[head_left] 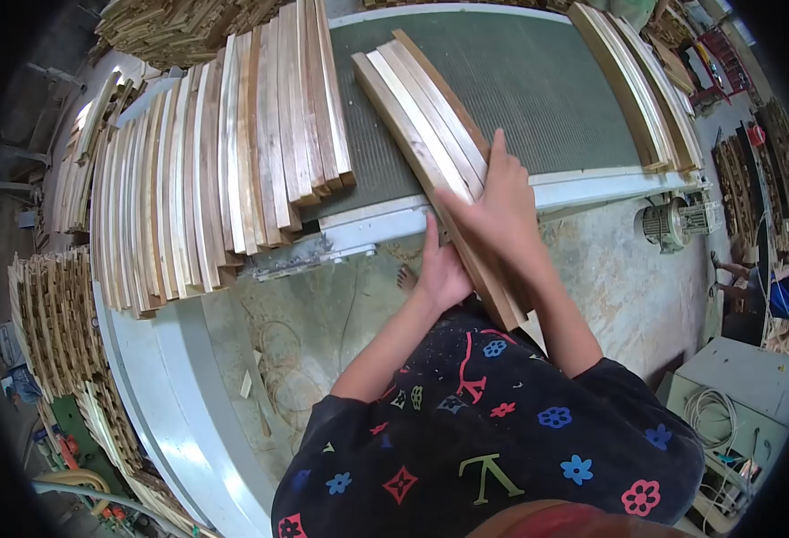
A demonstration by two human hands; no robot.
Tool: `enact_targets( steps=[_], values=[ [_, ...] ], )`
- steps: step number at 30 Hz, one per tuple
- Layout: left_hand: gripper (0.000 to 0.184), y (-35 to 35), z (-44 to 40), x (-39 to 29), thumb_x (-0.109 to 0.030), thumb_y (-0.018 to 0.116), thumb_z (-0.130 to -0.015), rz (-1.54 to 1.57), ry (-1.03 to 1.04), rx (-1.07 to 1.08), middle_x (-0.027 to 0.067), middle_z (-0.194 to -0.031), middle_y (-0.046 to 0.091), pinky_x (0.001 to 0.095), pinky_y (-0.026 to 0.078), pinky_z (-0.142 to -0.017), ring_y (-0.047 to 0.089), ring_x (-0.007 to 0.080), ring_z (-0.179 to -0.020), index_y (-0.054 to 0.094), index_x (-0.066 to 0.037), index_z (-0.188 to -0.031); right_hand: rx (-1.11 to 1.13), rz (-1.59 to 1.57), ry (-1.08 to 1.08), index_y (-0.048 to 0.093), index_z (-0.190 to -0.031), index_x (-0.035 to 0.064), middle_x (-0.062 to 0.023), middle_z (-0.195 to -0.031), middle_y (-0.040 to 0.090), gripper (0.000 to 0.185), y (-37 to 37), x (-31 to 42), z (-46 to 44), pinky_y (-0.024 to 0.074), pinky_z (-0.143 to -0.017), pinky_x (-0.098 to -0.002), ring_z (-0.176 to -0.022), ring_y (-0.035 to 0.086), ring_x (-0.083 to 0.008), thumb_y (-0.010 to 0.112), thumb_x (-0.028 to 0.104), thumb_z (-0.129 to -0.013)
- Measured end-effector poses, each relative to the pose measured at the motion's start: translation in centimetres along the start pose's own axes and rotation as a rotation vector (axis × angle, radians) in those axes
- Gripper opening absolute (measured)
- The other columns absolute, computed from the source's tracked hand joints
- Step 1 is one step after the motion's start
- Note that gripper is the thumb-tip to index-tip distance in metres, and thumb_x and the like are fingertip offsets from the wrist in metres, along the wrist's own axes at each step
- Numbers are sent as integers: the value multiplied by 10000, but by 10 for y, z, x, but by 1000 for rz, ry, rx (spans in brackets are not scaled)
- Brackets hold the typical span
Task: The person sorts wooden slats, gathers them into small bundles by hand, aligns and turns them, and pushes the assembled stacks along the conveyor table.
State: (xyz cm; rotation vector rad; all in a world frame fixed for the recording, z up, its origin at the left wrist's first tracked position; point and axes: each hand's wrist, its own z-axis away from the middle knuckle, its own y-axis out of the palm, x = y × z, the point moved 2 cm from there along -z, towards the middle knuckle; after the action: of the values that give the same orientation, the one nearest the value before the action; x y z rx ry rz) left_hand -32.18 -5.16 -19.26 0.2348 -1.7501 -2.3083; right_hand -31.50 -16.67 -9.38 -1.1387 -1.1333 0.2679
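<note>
A small bundle of long wooden strips [426,117] slants from the green conveyor belt [538,81] toward my body, its near end overhanging the belt's edge. My right hand [500,202] lies across the top of the bundle, thumb on one side and fingers on the other, gripping it. Against the lower left side, close to the near end, my left hand [448,273] supports the same strips with its thumb pointing up. The left fingers are partly hidden beneath the wood.
A long row of wooden strips [188,170] lies at the left. More strips [632,90] rest on the belt's right end. The belt's metal frame [583,184] runs before me, with a motor [668,224] at its right. A grey cabinet [744,368] stands at the lower right.
</note>
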Motion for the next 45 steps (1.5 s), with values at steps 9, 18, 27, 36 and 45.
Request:
enact_targets(
  steps=[9,18,27,36,45],
  values=[
    [978,4,38,-26,-821,333,-862,-340,133,-232,160,-1398,532,460,497,-1034,576,294,-1236,346,-82,-1502,48,-727,32,514,-1304,-26,-168,-1213,558,422,17,-32,43,508,-915,-354,-1076,612,-254,620,185,-954],
    [824,-24,76,-15,-691,380,-951,-221,77,-163,166,-1385,538,436,528,-1000,587,279,-1225,350,-72,-1494,173,-792,66,482,-1316,-1,-156,-1214,553,451,22,-37,79,502,-904,-342,-1107,588,-228,626,242,-964],
    [663,11,86,-12,-542,410,-1015,-100,216,-12,156,-1362,568,439,511,-1008,605,274,-1197,410,-48,-1457,283,-973,144,495,-1303,44,16,-799,546,430,13,-39,64,383,-545,-204,-651,460,-31,595,319,-988],
    [644,96,77,-55,-522,321,-1047,-372,337,134,152,-1342,573,394,480,-1036,598,249,-1204,414,-27,-1449,132,-1075,-36,512,-1318,67,47,-841,566,488,-43,21,34,313,-478,-159,-659,478,0,498,448,-1013],
    [627,100,70,-64,-503,346,-1046,-395,391,164,160,-1360,561,402,470,-1048,581,257,-1227,413,-29,-1451,93,-970,-126,530,-1298,62,25,-891,604,496,-45,17,27,329,-465,-165,-660,504,1,475,466,-1018]
  ],
)
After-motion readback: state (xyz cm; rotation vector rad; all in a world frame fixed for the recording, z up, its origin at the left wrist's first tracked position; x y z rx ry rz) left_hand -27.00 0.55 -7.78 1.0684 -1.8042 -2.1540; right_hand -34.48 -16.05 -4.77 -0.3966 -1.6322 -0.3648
